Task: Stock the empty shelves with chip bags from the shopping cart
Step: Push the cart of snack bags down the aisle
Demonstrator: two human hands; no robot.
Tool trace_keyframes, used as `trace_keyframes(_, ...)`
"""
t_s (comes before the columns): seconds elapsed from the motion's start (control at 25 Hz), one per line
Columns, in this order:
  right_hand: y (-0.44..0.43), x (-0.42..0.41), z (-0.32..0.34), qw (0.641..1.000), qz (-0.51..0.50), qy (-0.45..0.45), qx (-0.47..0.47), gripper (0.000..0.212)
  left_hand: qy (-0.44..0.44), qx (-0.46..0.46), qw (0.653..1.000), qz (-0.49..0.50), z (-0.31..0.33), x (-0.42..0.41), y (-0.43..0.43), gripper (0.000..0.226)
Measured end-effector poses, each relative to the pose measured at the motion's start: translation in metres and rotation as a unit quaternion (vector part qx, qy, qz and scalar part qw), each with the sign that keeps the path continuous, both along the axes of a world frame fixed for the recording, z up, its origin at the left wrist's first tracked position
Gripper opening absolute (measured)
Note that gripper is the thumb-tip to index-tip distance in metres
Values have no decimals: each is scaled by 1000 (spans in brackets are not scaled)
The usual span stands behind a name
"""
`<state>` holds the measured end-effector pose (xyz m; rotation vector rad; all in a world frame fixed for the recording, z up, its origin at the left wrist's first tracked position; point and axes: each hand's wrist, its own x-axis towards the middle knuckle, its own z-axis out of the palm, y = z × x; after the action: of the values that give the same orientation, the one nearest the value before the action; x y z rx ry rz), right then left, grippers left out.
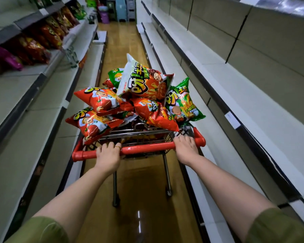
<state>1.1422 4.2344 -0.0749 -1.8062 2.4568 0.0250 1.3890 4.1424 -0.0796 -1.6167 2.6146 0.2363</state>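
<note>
Left hand [108,151]: I had it wrapped over the cart's red handle [147,148], fingers curled on the bar, a ring showing on one finger.
Right hand [185,146]: closed on the same bar near its right end, the knuckles toward me.
Cart [144,135]: straight ahead of both hands, in the middle of the aisle floor [144,199].
Bags [130,100]: heaped past my knuckles and above the cart's rim; red ones just beyond the left hand, a green one [183,102] beyond the right, a white-backed one [144,81] on top.
Loose bag: a red one [93,122] overhung the rim just above and left of my left hand; I judged it the likeliest to slide off.
Handling: I took the bags to be light, puffed with air, slick in their film and easy to crush, with brittle contents.
Grip: I would have pinched a sealed top edge or cupped the body softly, never squeezed.
Empty shelves [252,95]: to the right of my right hand, tier on tier, bare.
Left shelves [16,95]: bare at hand level; higher and farther ahead a row of bags [47,35] already stood.
Progress: by my reckoning hardly begun on this side, the cart being full.
</note>
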Motion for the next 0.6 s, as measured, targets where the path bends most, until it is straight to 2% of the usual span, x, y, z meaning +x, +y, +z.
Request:
trace_keyframes(0.32,121,37,-4,1000,13,-4,2,35,4,8,1000,-3,-2,43,121,41)
trace_keyframes(0.6,199,66,-2,1000,6,0,11,32,2,13,1000,-5,2,68,200,38)
